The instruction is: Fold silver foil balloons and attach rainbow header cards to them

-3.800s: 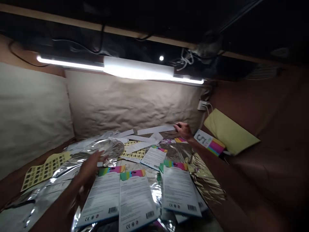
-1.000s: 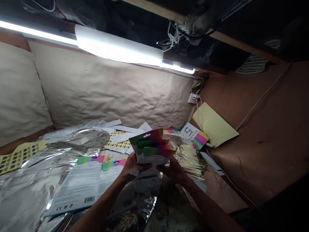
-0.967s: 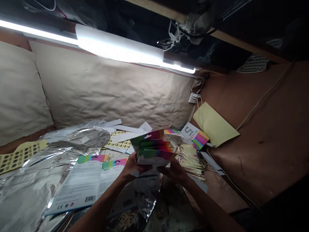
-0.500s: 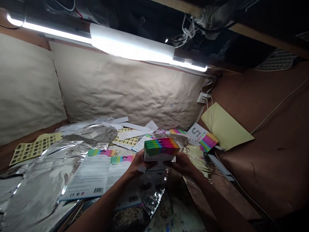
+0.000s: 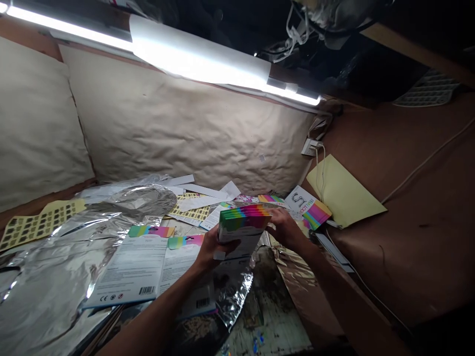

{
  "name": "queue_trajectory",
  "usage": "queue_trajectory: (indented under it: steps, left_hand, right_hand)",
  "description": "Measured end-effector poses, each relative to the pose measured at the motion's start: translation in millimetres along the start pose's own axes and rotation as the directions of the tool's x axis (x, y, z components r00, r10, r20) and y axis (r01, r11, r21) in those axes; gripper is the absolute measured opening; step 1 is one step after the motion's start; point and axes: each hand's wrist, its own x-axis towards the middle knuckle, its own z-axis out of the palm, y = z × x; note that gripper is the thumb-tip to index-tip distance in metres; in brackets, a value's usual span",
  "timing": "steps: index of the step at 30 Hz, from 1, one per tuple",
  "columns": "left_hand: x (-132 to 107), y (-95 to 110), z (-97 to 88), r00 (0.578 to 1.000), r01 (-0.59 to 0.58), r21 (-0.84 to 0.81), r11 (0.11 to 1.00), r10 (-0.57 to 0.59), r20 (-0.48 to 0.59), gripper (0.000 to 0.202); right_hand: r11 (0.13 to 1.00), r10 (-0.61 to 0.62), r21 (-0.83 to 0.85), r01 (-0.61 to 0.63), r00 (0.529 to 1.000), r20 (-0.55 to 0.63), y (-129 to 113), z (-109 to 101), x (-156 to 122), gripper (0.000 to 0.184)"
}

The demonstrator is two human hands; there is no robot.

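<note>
My left hand (image 5: 212,249) is wrapped round the lower left side of a stack of flat packs (image 5: 243,230) with rainbow-striped hang-tab tops and white printed backs. The stack stands tilted above the work surface, its top edges fanned slightly apart. At its upper right corner, my right hand (image 5: 285,227) has curled fingers against the striped edges. A small white sticker (image 5: 219,255) shows on my left hand. To the left, two similar packs (image 5: 128,264) (image 5: 181,264) lie back-up, with barcodes at their lower ends.
Crinkled silver foil (image 5: 48,277) covers the left side. Yellow sticker sheets (image 5: 40,222) and white paper strips (image 5: 204,190) lie towards the back. A striped pack (image 5: 308,207) leans near a yellow sheet (image 5: 345,193) at right. Cables hang from a wall socket (image 5: 310,147) beneath a tube light (image 5: 74,29).
My right hand has moved from the stack's lower right side up to its top right corner. The stack has turned a little in my left hand. The view has shifted slightly.
</note>
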Motion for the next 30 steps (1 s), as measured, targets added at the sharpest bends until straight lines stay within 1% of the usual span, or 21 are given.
queue_trajectory:
  steps: [1,2,3,4,5,7,8,9,11,13,15,17,18,21,23,26,30]
  left_hand:
    - [-1,1,0.6,0.999,-0.021,0.009,1.0,0.021,-0.041,0.034]
    - [-1,2,0.8,0.994,-0.05,0.024,0.998,0.052,-0.096,0.033]
    - [0,2,0.8,0.984,-0.079,0.038,0.996,0.084,-0.156,0.032]
    - [1,3,0.4,0.972,-0.096,0.043,0.994,0.102,-0.21,0.032]
    - [2,3,-0.1,0.961,-0.102,0.041,0.994,0.109,-0.254,0.033]
    - [4,2,-1.1,0.947,-0.095,0.032,0.995,0.101,-0.306,0.034]
    - [5,2,-1.4,0.942,-0.093,0.036,0.995,0.099,-0.321,0.035]
    - [5,2,-1.5,0.94,-0.092,0.044,0.995,0.102,-0.325,0.035]
    - [4,3,-1.6,0.944,-0.105,0.07,0.992,0.121,-0.308,0.033]
    - [2,4,-2.2,0.952,-0.126,0.106,0.986,0.15,-0.266,0.031]
    - [1,4,-3.7,0.958,-0.144,0.151,0.978,0.176,-0.226,0.028]
    - [1,1,-5.7,0.967,-0.161,0.198,0.967,0.195,-0.162,0.026]
    - [1,-1,-6.6,0.973,-0.172,0.216,0.961,0.2,-0.115,0.025]
    - [2,-7,-8.3,0.981,-0.193,0.219,0.956,0.189,0.04,0.023]
    - [3,-8,-8.7,0.981,-0.185,0.199,0.962,0.167,0.103,0.024]
    - [4,-7,-8.8,0.981,-0.163,0.188,0.969,0.137,0.14,0.026]
    - [2,2,-7.7,0.986,-0.108,0.156,0.982,0.086,0.142,0.026]
  right_hand:
    - [0.998,0.048,-0.024,-0.051,0.99,-0.136,-8,4,-1,0.025]
    - [0.993,0.106,-0.016,-0.115,0.955,-0.275,-16,10,-3,0.03]
    - [0.985,0.168,0.026,-0.171,0.911,-0.377,-26,17,-7,0.033]
    - [0.973,0.23,0.097,-0.209,0.878,-0.42,-35,24,-11,0.034]
    - [0.955,0.287,0.185,-0.23,0.869,-0.402,-44,31,-14,0.034]
    - [0.899,0.359,0.351,-0.261,0.899,-0.25,-60,45,-19,0.038]
    - [0.867,0.379,0.408,-0.285,0.91,-0.17,-66,51,-19,0.042]
    - [0.841,0.399,0.443,-0.31,0.909,-0.122,-70,56,-18,0.047]
    - [0.822,0.42,0.469,-0.323,0.9,-0.116,-73,63,-14,0.051]
    - [0.807,0.405,0.507,-0.302,0.908,-0.105,-71,64,-11,0.045]
    - [0.749,0.371,0.598,-0.284,0.928,-0.024,-66,62,-11,0.04]
    - [0.684,0.328,0.671,-0.286,0.942,0.067,-59,57,-16,0.042]
    - [0.677,0.307,0.679,-0.283,0.947,0.088,-55,54,-20,0.043]
    - [0.715,0.237,0.649,-0.259,0.964,0.125,-46,50,-32,0.04]
    - [0.688,0.218,0.669,-0.283,0.959,0.181,-41,51,-39,0.038]
    - [0.619,0.222,0.715,-0.325,0.946,0.238,-36,58,-41,0.036]
    - [0.575,0.144,0.765,-0.289,0.957,0.253,-28,63,-31,0.032]
